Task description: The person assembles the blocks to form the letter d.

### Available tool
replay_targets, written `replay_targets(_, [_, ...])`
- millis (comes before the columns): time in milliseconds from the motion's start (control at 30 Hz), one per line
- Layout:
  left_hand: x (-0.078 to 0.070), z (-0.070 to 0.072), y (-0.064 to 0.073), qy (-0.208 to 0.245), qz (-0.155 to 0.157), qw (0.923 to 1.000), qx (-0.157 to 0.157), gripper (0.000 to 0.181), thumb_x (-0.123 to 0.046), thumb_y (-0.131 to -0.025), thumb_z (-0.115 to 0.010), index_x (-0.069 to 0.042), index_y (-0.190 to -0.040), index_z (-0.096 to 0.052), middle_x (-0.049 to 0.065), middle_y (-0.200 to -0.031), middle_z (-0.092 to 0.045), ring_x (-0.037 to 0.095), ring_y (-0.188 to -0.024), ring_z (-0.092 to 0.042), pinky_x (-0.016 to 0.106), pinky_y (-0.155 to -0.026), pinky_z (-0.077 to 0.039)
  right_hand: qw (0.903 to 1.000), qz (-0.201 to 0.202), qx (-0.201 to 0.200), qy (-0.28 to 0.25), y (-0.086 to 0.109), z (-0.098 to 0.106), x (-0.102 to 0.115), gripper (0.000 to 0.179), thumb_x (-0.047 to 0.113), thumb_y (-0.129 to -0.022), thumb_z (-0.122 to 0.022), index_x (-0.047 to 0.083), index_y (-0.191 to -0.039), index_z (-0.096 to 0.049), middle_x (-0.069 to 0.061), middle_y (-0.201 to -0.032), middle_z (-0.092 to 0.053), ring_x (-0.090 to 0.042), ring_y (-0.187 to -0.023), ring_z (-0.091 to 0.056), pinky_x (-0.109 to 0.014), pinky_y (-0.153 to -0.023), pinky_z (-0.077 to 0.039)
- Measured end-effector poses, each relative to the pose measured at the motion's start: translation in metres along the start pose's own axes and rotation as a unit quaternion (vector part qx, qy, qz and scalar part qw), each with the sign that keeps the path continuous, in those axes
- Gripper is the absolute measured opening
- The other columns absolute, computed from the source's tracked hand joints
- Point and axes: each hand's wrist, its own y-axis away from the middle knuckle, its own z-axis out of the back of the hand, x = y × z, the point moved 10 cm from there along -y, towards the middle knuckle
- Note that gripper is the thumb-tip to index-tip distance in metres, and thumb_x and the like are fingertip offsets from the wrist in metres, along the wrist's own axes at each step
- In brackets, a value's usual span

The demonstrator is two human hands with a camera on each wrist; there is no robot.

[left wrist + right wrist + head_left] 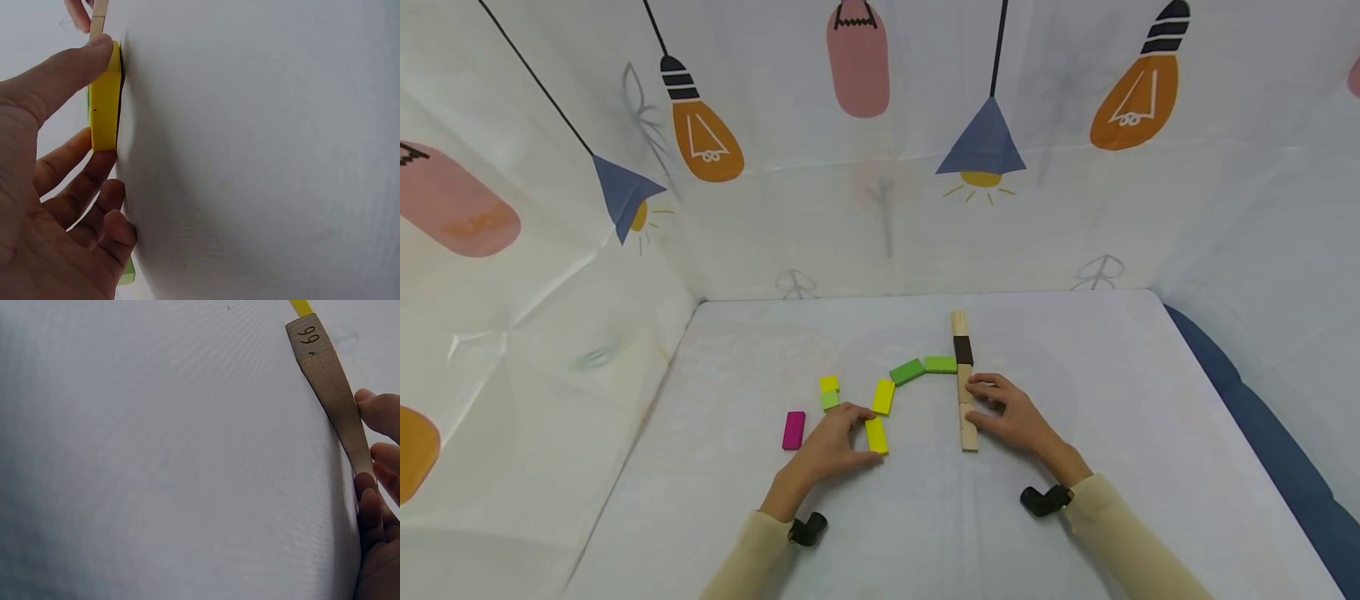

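A yellow block lies between the thumb and forefinger of my left hand, which pinches it by its two ends. The left wrist view shows the thumb on one end of this yellow block and fingertips at the other. Just beyond it lies a second yellow block. My right hand touches the right side of a straight row of wooden blocks, its thumb and fingertips spread along the edge. In the right wrist view, the nearest wooden block bears a burnt-in mark.
Two green blocks run from the yellow ones to the row, near a dark block. Left of these lie a magenta block, a small yellow block and a light green block. A patterned curtain stands behind the white table.
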Motion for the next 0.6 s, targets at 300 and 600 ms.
replay_targets(300, [0.0015,0.0032,0.0013,0.020,-0.025,0.9987,0.040,0.058,-0.029,-0.084,-0.085,-0.013,-0.135,-0.061,-0.001,-0.132,-0.063,0.018,-0.120,-0.057,0.043,-0.107,-0.050,1.0000,-0.006,0.001,-0.004,-0.0001,-0.0025,-0.0041,0.049,0.022,-0.088,-0.083,0.005,-0.132,-0.069,-0.009,-0.140,-0.060,-0.021,-0.110,-0.061,-0.031,-0.088,-0.051])
replay_targets(600, [-0.0013,0.0017,-0.0015,0.027,-0.037,0.9985,0.027,0.051,-0.029,-0.087,-0.083,-0.014,-0.131,-0.063,-0.001,-0.129,-0.064,0.018,-0.119,-0.059,0.043,-0.106,-0.051,1.0000,0.003,-0.002,-0.002,-0.0004,-0.0010,-0.0026,0.047,0.020,-0.088,-0.083,0.004,-0.131,-0.070,-0.010,-0.139,-0.060,-0.021,-0.107,-0.061,-0.029,-0.086,-0.051])
